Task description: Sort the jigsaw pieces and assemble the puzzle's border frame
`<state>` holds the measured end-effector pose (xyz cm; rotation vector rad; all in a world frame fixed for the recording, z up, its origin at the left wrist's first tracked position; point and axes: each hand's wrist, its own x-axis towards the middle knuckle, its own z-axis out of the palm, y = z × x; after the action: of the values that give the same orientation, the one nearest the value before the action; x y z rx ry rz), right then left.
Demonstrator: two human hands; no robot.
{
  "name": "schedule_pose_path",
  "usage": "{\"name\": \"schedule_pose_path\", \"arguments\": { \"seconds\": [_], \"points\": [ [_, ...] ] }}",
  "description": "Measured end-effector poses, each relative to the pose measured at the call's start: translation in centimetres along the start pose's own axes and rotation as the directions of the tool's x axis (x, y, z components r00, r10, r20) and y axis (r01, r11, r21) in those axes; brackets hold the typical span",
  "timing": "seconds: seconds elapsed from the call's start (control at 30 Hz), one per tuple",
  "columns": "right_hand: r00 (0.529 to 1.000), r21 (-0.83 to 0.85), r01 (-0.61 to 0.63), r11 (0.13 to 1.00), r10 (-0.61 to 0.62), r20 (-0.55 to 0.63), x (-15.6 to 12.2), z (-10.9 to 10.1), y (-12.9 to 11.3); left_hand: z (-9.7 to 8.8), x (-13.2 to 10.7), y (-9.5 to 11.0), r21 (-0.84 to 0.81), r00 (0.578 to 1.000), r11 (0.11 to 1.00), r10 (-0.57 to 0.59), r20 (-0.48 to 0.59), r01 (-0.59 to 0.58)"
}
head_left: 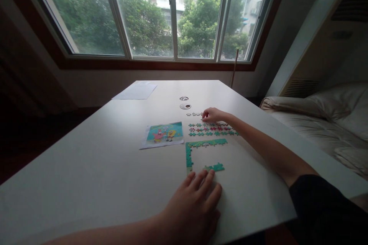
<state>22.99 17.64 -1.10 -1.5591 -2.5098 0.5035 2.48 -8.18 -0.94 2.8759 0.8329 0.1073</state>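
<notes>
A partly joined jigsaw puzzle border (188, 157) lies on the white table, with a top edge, a left side and part of a bottom edge in green and teal. My left hand (198, 203) rests with fingers stretched out over the bottom edge, covering some of it. Farther off, my right hand (212, 115) has its fingertips pinched at a small puzzle piece, mostly hidden by the fingers. Rows of loose puzzle pieces (200, 134) lie just below that hand, and several pale pieces (188, 114) sit to its left.
Left of the puzzle lies a printed picture sheet (164, 134) with cartoon figures. Two round fittings (185, 106) are set in the white table (86, 168). White papers (135, 91) lie at its far left corner. A sofa (313, 115) stands at the right, beyond the table's edge.
</notes>
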Motion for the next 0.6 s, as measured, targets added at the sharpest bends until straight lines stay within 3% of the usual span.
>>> {"name": "schedule_pose_path", "arguments": {
  "seconds": [0.13, 0.3, 0.47, 0.6],
  "points": [
    [0.997, 0.052, -0.013, 0.999, 0.010, 0.073, 0.1, -0.2, 0.2, 0.1, 0.0, -0.1, 0.006, 1.000, 1.000, -0.004, -0.002, 0.004],
    [0.999, 0.112, 0.029, 0.993, -0.031, 0.010, -1.6, -0.3, -0.7, 0.3, -0.1, -0.3, 0.009, 1.000, 1.000, 0.008, -0.015, -0.008],
    [0.988, 0.281, 0.144, 0.949, -0.154, 0.011, -5.8, -0.9, -2.1, 0.3, -0.1, -0.4, 0.012, 1.000, 1.000, 0.001, -0.016, -0.001],
    [0.949, 0.508, 0.141, 0.850, -0.263, 0.176, -10.4, -1.0, -2.9, 0.5, 0.0, -0.3, 0.012, 1.000, 1.000, 0.000, -0.025, 0.001]
  ]
}}
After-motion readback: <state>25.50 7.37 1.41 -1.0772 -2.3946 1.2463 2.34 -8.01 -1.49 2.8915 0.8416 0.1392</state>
